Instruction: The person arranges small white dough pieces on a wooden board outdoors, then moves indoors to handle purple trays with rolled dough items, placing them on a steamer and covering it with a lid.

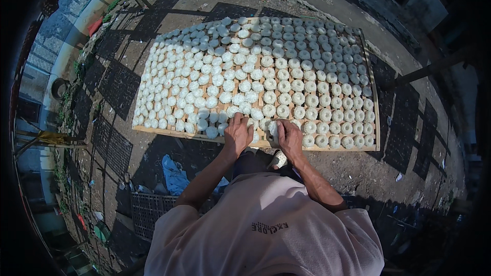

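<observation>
A wide slatted wooden rack carries many pale round cakes in rows. Those on its right side, such as one cake, show a dimple in the middle. On the left, cakes such as another one look whiter and rough, without a plain dimple. My left hand is at the rack's near edge, fingers curled against a pale cake beside the thumb; its grip is partly hidden. To its right, my right hand is closed on a pale round cake, which looks tipped on its side.
Dark mesh racks' shadows fall on the dirt ground. A blue-white plastic sheet lies near a dark lattice crate at my left. A wooden post leans in from the right. My shoe stands close to the rack's near edge.
</observation>
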The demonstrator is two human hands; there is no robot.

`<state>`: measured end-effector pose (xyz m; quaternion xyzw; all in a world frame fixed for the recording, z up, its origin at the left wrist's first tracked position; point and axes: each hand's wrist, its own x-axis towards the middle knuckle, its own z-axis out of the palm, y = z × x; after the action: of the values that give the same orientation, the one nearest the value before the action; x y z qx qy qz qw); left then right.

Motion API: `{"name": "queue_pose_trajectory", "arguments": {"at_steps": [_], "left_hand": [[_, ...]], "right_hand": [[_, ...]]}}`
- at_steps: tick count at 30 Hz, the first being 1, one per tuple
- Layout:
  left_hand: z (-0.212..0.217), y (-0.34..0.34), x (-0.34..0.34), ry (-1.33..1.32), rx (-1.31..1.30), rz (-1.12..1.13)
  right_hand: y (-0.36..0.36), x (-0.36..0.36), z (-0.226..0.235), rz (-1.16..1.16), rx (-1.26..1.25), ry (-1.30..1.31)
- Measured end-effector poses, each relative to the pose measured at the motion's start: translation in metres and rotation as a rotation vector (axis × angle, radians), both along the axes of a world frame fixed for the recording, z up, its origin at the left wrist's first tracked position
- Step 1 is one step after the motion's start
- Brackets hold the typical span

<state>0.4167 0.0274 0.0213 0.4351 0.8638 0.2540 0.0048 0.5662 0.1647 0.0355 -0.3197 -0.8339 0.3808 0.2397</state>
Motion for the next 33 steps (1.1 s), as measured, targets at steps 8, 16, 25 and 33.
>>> {"name": "queue_pose_trajectory", "arguments": {"at_steps": [8, 16, 25, 33], "left_hand": [[0.013, 0.014, -0.017, -0.396, -0.179, 0.029], [0.014, -0.001, -0.021, -0.138, 0.066, -0.171], [0.020, 0.014, -0.052, -0.104, 0.129, -0.371], [-0.011, 0.021, -0.063, -0.080, 0.173, -0.421]], "right_hand": [[-0.001, 0.009, 0.000, 0.254, 0.023, -0.050], [0.003, -0.012, -0.015, 0.330, 0.397, -0.106], [-0.004, -0.007, 0.009, 0.322, 0.395, -0.181], [-0.024, -0.011, -0.002, 0.198, 0.407, -0.240]]}}
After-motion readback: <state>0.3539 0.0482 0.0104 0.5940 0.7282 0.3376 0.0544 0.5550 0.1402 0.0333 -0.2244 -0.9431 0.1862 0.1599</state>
